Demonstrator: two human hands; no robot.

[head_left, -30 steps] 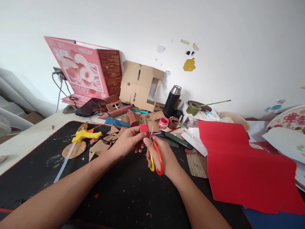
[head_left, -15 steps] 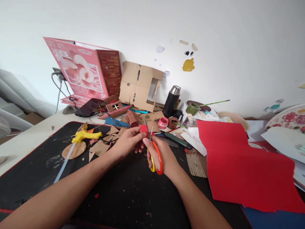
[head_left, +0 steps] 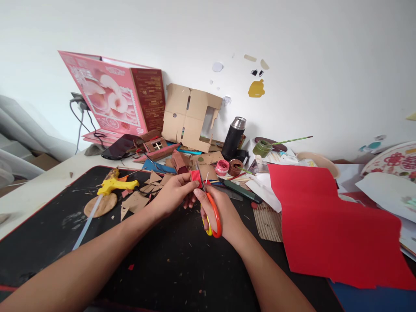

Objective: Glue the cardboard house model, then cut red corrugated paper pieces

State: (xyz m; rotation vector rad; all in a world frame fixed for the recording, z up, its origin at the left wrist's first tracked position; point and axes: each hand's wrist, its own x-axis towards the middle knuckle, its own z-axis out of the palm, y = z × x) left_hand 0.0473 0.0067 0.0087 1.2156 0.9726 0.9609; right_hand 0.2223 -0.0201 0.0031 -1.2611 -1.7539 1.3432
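Note:
Between the thumb and fingers of my left hand is a small piece of red corrugated cardboard, its ridges facing up. My right hand is closed round scissors with one orange and one yellow handle loop. The scissor blades point away from me and lie along the right side of the red piece. From this angle I cannot tell how far the blades are apart. Some of my fingers are hidden behind the piece and the handles.
A yellow glue gun rests on a round disc at left, beside cardboard scraps. Beyond my hands stand paint jars and a black flask. A large red sheet covers the right side. A green utility knife lies nearby.
My hands, the red piece and the scissors hold almost the same position. The whole view has shifted very slightly.

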